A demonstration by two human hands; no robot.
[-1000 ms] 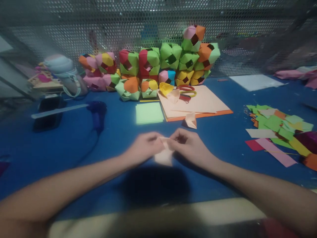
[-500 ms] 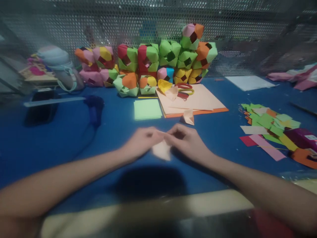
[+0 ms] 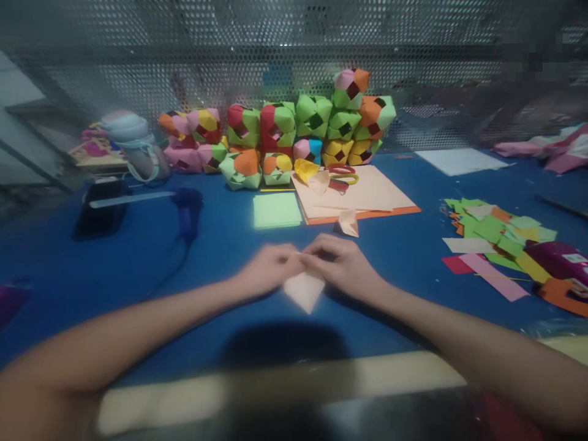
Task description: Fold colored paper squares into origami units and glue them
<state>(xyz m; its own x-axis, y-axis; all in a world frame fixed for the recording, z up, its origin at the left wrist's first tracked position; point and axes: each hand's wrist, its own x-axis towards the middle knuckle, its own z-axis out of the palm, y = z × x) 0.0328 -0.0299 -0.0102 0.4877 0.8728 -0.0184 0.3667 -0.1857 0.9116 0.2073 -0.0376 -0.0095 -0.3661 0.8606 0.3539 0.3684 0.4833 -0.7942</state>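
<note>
A small piece of pale peach paper (image 3: 305, 291) hangs point down between my hands, near the front of the blue table. My left hand (image 3: 274, 266) pinches its upper edge from the left. From the right, my right hand (image 3: 342, 262) is closed on the same edge, the fingertips of both hands meeting there. The fingers hide the top of the paper and its folds. Just beyond my right hand stands a folded peach paper piece (image 3: 348, 223). A stack of light green paper squares (image 3: 277, 210) lies past my left hand.
Peach sheets (image 3: 367, 190) hold red-and-yellow-handled scissors (image 3: 342, 174). Stacked coloured paper balls (image 3: 313, 116) line the back. At left are a blue glue gun (image 3: 187, 208), a phone (image 3: 101, 209) and a bottle (image 3: 135, 147). Paper scraps (image 3: 496, 226) and a purple object (image 3: 558, 260) lie right.
The paper between my hands has turned from a slanted, blurred shape to a clear downward point. Both hands stay together on it. The view has shifted slightly left and up.
</note>
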